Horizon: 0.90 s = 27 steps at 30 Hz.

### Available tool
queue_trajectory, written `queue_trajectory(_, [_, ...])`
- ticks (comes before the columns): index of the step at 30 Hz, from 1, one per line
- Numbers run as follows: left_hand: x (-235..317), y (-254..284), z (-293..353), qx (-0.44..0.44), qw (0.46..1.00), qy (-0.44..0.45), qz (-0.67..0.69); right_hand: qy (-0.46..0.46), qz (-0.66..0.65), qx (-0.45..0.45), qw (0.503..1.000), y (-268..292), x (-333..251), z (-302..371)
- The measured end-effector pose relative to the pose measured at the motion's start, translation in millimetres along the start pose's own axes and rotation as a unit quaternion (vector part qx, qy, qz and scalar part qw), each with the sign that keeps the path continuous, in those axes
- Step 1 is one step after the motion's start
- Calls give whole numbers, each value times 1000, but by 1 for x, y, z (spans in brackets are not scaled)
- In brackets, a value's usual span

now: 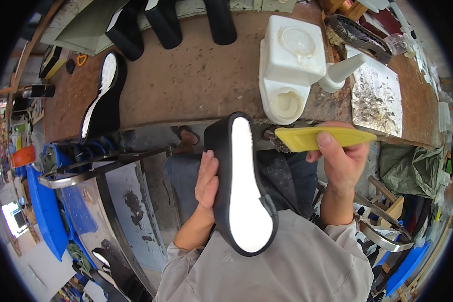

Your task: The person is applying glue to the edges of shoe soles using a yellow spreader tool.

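Observation:
A black wedge shoe sole (pixel 243 201) with a white top face stands lengthwise before my body, its narrower end toward the bench. My left hand (pixel 206 181) holds it by its left side, fingers together; the thumb is hidden. To the right of the sole, my right hand (pixel 340 163) grips a yellow-backed brush (pixel 299 138), thumb on the yellow back. Dark bristles show under the brush's left end. A gap separates brush and sole.
On the brown bench (pixel 186 85) are a white dispenser bottle (pixel 294 50), a worn dark brush (pixel 357 35) and a stained white board (pixel 377 95). Another wedge sole (pixel 105 100) lies at the left, and several more stand at the back. A metal-framed rack (pixel 110 166) is at my left.

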<state>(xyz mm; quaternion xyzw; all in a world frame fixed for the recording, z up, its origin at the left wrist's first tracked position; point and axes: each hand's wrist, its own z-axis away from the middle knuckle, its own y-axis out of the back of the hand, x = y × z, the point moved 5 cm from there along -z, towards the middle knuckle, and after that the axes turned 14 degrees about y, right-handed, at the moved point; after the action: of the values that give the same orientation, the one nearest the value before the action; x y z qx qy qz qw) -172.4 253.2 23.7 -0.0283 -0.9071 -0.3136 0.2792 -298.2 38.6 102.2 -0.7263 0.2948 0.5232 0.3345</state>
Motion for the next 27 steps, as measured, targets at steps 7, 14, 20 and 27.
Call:
queue_trajectory(7, [36,33,-5,-22,996,-58,-61,103,1,-68,992,-41,-45,7])
queue_trajectory(14, [45,50,9,8,982,-79,-174,250,152,-131,947,-51,-90,19])
queue_trajectory(20, [52,61,6,49,990,-91,-94,295,146,-188,925,-57,-108,33])
queue_trajectory(27, [57,77,0,27,984,-71,159,307,110,-203,923,-60,-114,56])
